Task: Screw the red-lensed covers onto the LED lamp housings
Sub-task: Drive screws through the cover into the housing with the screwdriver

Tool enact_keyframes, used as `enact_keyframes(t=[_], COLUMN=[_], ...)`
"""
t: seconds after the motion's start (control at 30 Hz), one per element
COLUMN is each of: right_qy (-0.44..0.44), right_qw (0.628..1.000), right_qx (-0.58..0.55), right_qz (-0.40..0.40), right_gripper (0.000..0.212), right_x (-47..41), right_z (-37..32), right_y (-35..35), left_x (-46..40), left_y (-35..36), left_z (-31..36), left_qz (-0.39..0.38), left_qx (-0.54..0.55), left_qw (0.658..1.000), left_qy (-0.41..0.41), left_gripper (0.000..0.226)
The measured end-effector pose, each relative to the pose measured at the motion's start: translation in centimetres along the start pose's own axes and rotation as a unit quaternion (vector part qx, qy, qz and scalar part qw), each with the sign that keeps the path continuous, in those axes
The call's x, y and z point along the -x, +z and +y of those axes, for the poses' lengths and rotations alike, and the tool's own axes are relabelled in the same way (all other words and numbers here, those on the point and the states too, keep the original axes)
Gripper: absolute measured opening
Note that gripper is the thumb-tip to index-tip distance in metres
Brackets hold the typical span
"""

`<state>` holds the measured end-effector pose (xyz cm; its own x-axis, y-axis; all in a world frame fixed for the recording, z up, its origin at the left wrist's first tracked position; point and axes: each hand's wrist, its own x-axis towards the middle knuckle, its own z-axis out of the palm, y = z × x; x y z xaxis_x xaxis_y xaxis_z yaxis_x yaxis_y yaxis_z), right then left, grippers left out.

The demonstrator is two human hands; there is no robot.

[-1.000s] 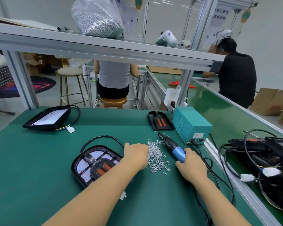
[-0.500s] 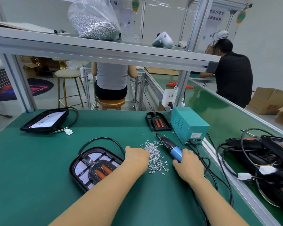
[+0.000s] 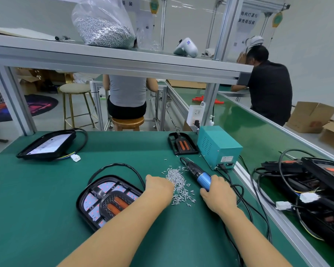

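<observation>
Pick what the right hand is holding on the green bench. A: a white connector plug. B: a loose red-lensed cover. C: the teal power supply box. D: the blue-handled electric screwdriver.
D: the right hand grips the blue-handled electric screwdriver, lying beside the screw pile.

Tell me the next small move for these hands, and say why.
Probably pinch one screw from the pile with the left hand and carry it to the lamp. That hand rests at the pile's edge, the right hand grips the screwdriver lying on the table, and the red-lensed cover sits on the housing.
</observation>
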<state>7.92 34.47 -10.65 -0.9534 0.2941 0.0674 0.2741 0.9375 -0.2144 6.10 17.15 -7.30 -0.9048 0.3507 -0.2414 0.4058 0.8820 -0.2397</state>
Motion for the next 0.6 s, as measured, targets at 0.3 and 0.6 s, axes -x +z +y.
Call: enact_keyframes(t=[0.3,0.6], right_qy=[0.007,0.011], right_qw=[0.999,0.998], right_qx=[-0.015,-0.002], right_qz=[-0.029,-0.063], right_gripper=[0.035,0.040], right_x=[-0.4,-0.8], right_z=[0.5,0.5], right_y=[-0.3,-0.6], left_x=[1.0,5.2], left_y=[-1.4,0.2], left_z=[-2.3,-8.7], left_qz=[0.111,0.182], left_qx=[0.359,0.771], left_qw=[0.926,0.602], left_qy=[-0.031,-0.101], left_gripper=[0.027,0.021])
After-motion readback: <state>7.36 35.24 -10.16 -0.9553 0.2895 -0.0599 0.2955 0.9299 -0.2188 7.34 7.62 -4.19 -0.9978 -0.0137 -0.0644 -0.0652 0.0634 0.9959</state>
